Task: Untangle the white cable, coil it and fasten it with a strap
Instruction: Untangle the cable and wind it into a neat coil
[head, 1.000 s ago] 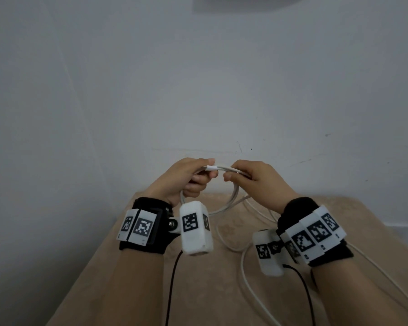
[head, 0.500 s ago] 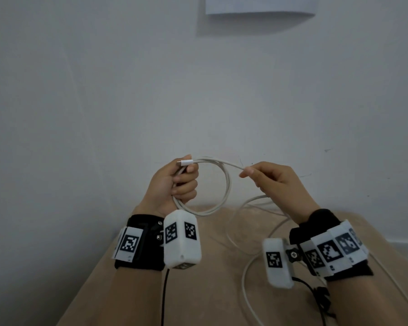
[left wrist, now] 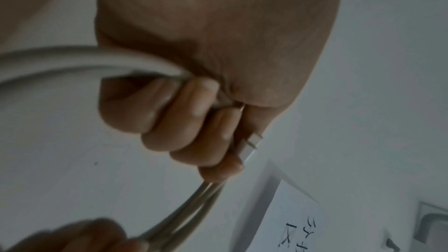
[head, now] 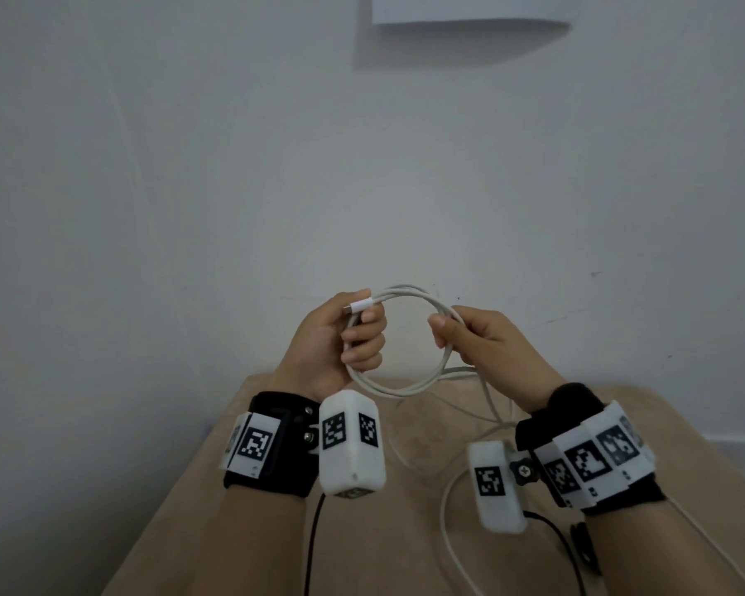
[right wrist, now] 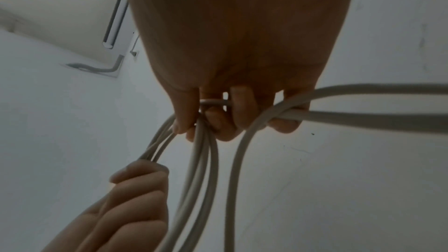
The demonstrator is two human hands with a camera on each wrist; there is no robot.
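The white cable (head: 409, 385) forms a round coil of a couple of turns, held up in front of the wall between both hands. My left hand (head: 353, 333) grips the coil's left side, fingers curled round the strands, with the plug end (head: 361, 305) sticking out under the thumb. My right hand (head: 469, 337) pinches the coil's right side. The plug (left wrist: 252, 144) and the gripped strands (left wrist: 72, 62) show in the left wrist view. Strands (right wrist: 198, 160) run through my right fingers, and a loose length (right wrist: 363, 102) trails away. No strap is in view.
The rest of the white cable (head: 448, 531) lies in slack loops on the beige table (head: 241, 531) below my hands. Black leads (head: 310, 548) hang from the wrist cameras. A white wall stands close behind, with a paper sheet (head: 469, 10) high up.
Both hands have risen and moved apart from the table. One more turn has been laid on the coil, and my right hand has come back to its right side.
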